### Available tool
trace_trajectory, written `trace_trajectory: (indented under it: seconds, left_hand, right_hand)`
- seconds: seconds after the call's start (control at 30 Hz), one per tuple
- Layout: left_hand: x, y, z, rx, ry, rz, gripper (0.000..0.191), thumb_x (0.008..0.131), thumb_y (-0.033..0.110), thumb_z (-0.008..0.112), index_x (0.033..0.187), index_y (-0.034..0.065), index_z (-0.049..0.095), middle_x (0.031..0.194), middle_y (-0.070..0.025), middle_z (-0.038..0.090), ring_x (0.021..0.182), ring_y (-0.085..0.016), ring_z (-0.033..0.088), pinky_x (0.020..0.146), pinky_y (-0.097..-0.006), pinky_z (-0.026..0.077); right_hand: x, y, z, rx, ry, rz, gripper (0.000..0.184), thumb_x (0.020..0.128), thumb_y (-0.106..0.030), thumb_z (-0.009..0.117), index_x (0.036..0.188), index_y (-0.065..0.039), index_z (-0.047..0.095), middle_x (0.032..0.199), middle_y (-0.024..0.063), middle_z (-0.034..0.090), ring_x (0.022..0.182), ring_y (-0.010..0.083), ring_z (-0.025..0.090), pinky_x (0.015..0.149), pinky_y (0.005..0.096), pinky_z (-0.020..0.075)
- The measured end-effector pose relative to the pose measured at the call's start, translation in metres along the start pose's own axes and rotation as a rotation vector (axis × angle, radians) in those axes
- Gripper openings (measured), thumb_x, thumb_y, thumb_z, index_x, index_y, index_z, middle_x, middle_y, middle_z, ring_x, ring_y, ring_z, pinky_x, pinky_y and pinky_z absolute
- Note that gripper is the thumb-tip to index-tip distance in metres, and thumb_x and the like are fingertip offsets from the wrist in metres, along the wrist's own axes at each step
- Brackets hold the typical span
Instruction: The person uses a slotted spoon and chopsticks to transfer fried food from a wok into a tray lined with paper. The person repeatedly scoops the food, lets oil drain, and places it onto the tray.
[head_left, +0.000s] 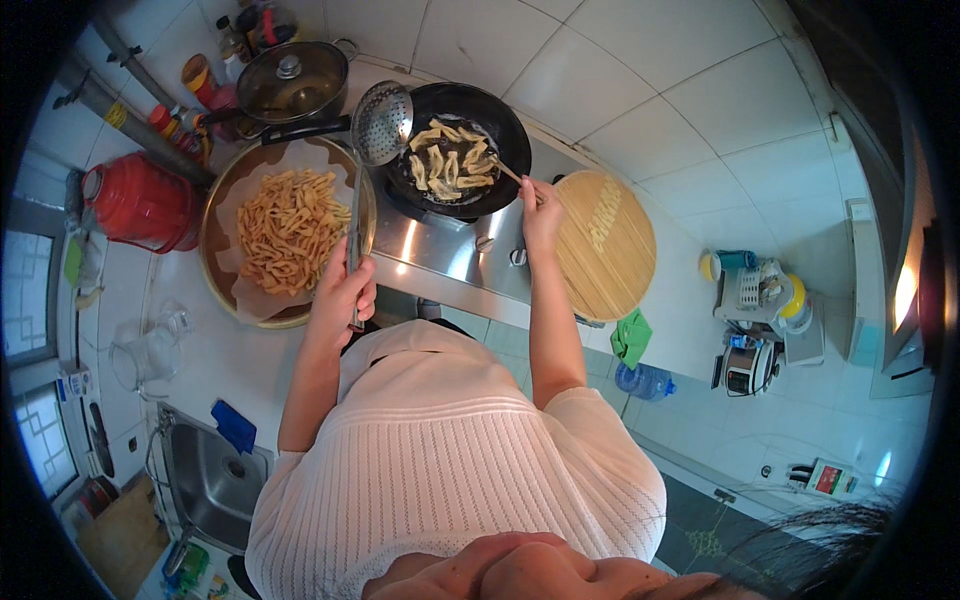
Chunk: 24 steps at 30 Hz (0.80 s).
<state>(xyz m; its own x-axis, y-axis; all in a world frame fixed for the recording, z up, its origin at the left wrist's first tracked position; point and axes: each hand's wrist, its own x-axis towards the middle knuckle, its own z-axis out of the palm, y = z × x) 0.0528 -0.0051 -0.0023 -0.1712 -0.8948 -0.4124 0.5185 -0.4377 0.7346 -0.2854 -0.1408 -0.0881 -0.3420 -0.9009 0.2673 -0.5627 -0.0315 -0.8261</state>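
My left hand is closed around the handle of a perforated metal skimmer, whose bowl is held at the left rim of a black wok. In the wok, several pale twisted dough strips lie in bubbling oil. With my right hand I grip wooden chopsticks, their tips among the strips at the wok's right side. Left of the skimmer, a large round basin lined with paper holds a heap of golden fried strips. Uncooked strips lie in a row on a round wooden board at the right.
A steel gas stove with knobs is under the wok. A lidded pan stands behind the basin, near bottles. A red container, a glass pitcher and a sink are at the left. A green cloth hangs at the counter edge.
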Motion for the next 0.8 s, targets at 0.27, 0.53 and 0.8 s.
trace_trajectory:
  seconds: [0.27, 0.53, 0.8]
  left_hand:
    - [0.001, -0.002, 0.000, -0.003, -0.041, -0.017, 0.041, 0.102, 0.011, 0.056, 0.140, 0.0125, 0.041, 0.091, 0.0034, 0.049, 0.057, -0.004, 0.042, 0.045, -0.0201, 0.034]
    - [0.002, -0.001, 0.004, -0.008, -0.033, -0.030, 0.043, 0.101, 0.009, 0.055, 0.142, 0.0129, 0.040, 0.091, 0.0028, 0.050, 0.057, -0.004, 0.042, 0.044, -0.0200, 0.034]
    - [-0.010, -0.006, -0.002, -0.018, 0.007, 0.023, 0.054, 0.100, 0.009, 0.056, 0.150, 0.0132, 0.034, 0.097, 0.0017, 0.052, 0.056, -0.004, 0.042, 0.043, -0.0197, 0.034]
  right_hand:
    - [-0.002, 0.002, 0.014, 0.165, -0.057, -0.122, 0.019, 0.095, -0.014, 0.069, 0.104, 0.001, 0.074, 0.100, 0.0177, 0.072, 0.088, 0.0299, 0.070, 0.081, 0.0352, 0.0549]
    - [0.014, -0.035, 0.078, 0.098, -0.339, -0.367, 0.021, 0.092, -0.012, 0.072, 0.109, 0.000, 0.074, 0.102, 0.0155, 0.071, 0.096, 0.0290, 0.069, 0.086, 0.0339, 0.0540]
    - [0.004, -0.044, 0.032, 0.053, -0.218, -0.327, 0.017, 0.091, -0.010, 0.072, 0.104, 0.001, 0.075, 0.099, 0.0178, 0.073, 0.090, 0.0309, 0.070, 0.082, 0.0345, 0.0551]
